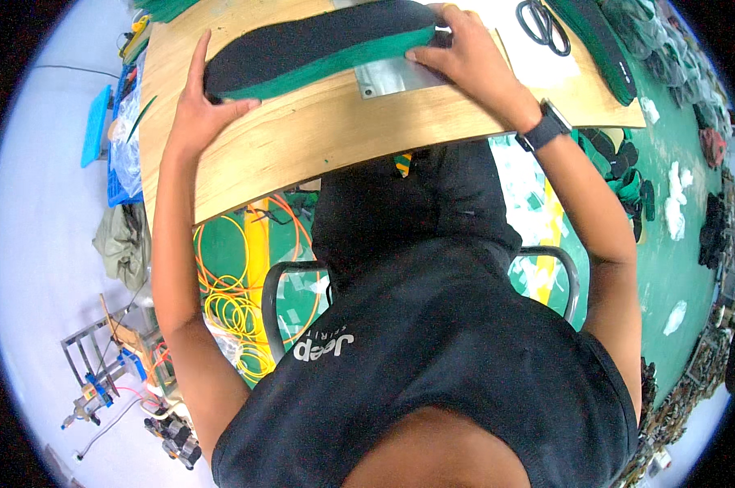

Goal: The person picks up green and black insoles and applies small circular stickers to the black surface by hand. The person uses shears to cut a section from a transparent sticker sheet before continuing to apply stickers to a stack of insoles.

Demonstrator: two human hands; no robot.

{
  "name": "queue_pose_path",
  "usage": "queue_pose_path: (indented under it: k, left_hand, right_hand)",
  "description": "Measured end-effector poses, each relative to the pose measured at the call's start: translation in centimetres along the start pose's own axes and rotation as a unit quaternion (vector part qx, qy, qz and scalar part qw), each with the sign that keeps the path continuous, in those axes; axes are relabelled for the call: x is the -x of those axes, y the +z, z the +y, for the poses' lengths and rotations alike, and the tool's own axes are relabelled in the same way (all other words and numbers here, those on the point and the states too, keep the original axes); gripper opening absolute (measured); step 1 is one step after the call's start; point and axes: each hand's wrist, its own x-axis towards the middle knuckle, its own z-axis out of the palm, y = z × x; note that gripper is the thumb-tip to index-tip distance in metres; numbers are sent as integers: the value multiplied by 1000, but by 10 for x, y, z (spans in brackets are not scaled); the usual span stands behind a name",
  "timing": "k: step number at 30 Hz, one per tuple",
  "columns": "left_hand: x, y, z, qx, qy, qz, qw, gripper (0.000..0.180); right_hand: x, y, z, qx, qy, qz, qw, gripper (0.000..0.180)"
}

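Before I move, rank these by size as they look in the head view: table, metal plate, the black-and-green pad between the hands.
1. Table
2. Black-and-green pad
3. Metal plate, judged by its visible part

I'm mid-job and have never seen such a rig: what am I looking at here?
There is no machine: a person works bare-handed, seen from above by a wide fisheye camera worn on the head. On the wooden table are a metal plate and a dark looped thing on a white sheet. The left hand is spread open around the left end of a long black-and-green piece; the right hand brackets its right end. How firmly, I can't tell.
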Motion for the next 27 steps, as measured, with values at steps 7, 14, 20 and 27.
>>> queue_pose_path:
  k: [7, 14, 20, 27]
  left_hand:
    - [-34, 1, -13, -9, 28, -9, 1000, 103]
    - [-44, -1, -22, 26, 30, -30, 999, 102]
    - [-46, 1, -26, 39, 42, -32, 998, 102]
    - [-18, -11, -31, -129, 136, 100, 977, 91]
  right_hand:
    - [-17, -4, -3, -77, 136, 12, 988, 48]
    - [-26, -4, -1, -48, 170, -12, 984, 46]
    - [-21, -7, -2, -96, 100, 13, 990, 47]
    - [8, -18, 4, -13, -4, 74, 997, 41]
